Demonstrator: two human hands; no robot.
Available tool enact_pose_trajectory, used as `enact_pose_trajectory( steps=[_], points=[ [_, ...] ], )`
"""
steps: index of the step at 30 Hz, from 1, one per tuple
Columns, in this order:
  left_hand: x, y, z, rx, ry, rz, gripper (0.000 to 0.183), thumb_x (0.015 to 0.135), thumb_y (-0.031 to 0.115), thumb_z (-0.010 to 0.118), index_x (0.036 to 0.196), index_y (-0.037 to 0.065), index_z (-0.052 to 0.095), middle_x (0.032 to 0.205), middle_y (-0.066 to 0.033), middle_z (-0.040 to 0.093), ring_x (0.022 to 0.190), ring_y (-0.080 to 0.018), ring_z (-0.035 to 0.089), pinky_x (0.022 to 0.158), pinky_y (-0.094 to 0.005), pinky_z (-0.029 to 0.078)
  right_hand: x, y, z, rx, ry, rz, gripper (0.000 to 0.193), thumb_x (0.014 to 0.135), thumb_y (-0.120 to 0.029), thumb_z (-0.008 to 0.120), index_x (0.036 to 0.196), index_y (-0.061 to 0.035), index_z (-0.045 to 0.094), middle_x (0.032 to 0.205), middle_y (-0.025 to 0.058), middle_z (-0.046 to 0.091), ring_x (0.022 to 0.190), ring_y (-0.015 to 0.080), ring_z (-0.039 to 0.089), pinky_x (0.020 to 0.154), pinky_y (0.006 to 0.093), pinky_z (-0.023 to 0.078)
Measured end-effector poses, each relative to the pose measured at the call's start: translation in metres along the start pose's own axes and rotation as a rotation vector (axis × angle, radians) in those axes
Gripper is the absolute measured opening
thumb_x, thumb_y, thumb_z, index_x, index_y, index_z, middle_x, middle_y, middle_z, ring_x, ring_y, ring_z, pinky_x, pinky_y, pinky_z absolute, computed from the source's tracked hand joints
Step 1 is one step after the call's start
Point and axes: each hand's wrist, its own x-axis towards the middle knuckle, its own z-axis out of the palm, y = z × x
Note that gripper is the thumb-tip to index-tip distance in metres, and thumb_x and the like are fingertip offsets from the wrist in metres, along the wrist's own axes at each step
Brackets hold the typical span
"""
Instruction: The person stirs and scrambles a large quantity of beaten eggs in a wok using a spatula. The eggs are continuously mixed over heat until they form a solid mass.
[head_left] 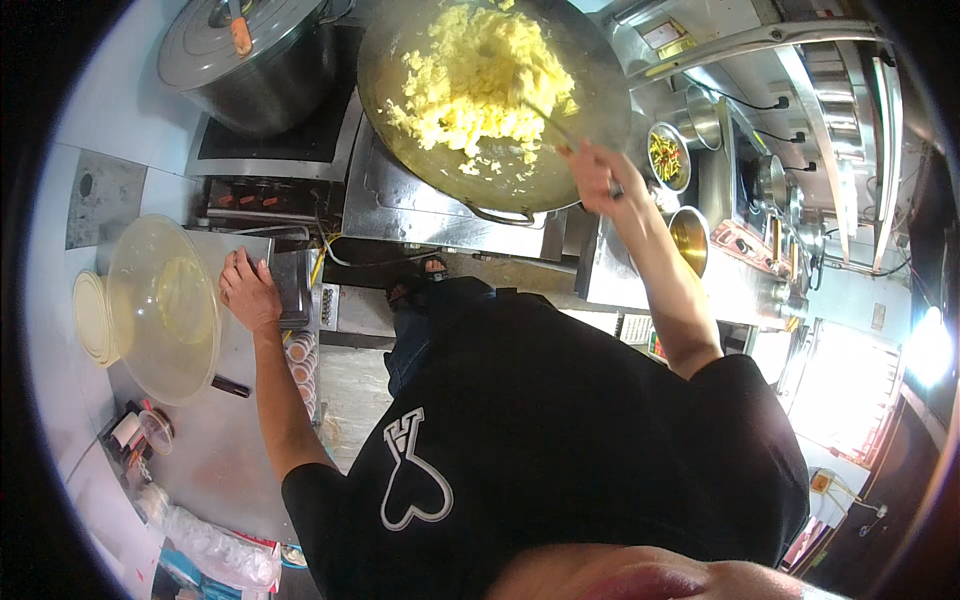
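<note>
A big wok [430, 170] holds a heap of yellow scrambled egg [490, 80] in broken curds, and a light haze hangs over it. My right hand [605, 180] is closed round the handle of a long thin cooking utensil [545, 118] above the wok's right side. That utensil's head is hidden in the egg, so I cannot tell its shape. Off to the left, my left hand [248, 288] rests with fingers stretched out on the edge of a steel table [225, 440]. Beside it stands a large translucent plastic bowl [150, 350] with yellow residue inside.
A lidded stockpot [265, 95] stands left of the wok. To the right are a bowl of green and red cut vegetables [667, 158] and a metal pot of yellowish liquid [688, 240]. A black handle [231, 386] lies by the plastic bowl. Overhead runs a metal rail [740, 45].
</note>
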Motion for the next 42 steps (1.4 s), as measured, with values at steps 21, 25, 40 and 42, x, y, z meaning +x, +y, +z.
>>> enact_pose_trajectory(
  steps=[21,25,40,42],
  points=[
    [-0.002,-0.003,0.004,-0.021,0.027,-0.005,0.045,0.087,0.033,0.055,0.128,0.016,0.047,0.128,-0.0015,0.048,0.116,-0.0276,0.045,0.094,-0.0456,0.037,-0.023,0.006,0.007,-2.536,0.245,-0.347,0.016,0.084,-0.009,0.05,0.091,0.0058,0.052,0.066,0.0157,0.058,0.056,0.0286,0.06,0.049,0.039,0.047],
    [-0.001,-0.003,0.002,0.01,0.015,-0.025,0.044,0.087,0.034,0.054,0.128,0.017,0.047,0.128,-0.0016,0.048,0.117,-0.0271,0.045,0.094,-0.0455,0.037,-0.055,-0.012,0.052,-1.582,0.443,0.305,0.021,0.088,-0.015,0.051,0.074,0.0005,0.052,0.057,0.0065,0.051,0.039,0.0126,0.046,0.032,0.0263,0.036],
    [-0.001,-0.006,0.005,-0.009,0.035,0.02,0.044,0.086,0.034,0.056,0.126,0.017,0.048,0.128,-0.0025,0.047,0.116,-0.0269,0.045,0.095,-0.0441,0.037,0.014,-0.024,0.016,-0.208,0.237,-0.031,0.017,0.097,-0.017,0.041,0.086,-0.0048,0.044,0.054,-0.0049,0.035,0.037,0.0037,0.029,0.03,0.0192,0.023],
    [-0.001,-0.004,0.003,0.014,0.026,0.006,0.044,0.086,0.034,0.057,0.126,0.017,0.048,0.127,-0.0022,0.047,0.116,-0.0264,0.045,0.095,-0.0436,0.038,-0.024,-0.007,0.01,-0.345,0.341,0.112,0.02,0.097,-0.019,0.042,0.083,-0.0045,0.046,0.053,-0.0043,0.036,0.035,0.0045,0.03,0.029,0.0201,0.023]
  ],
)
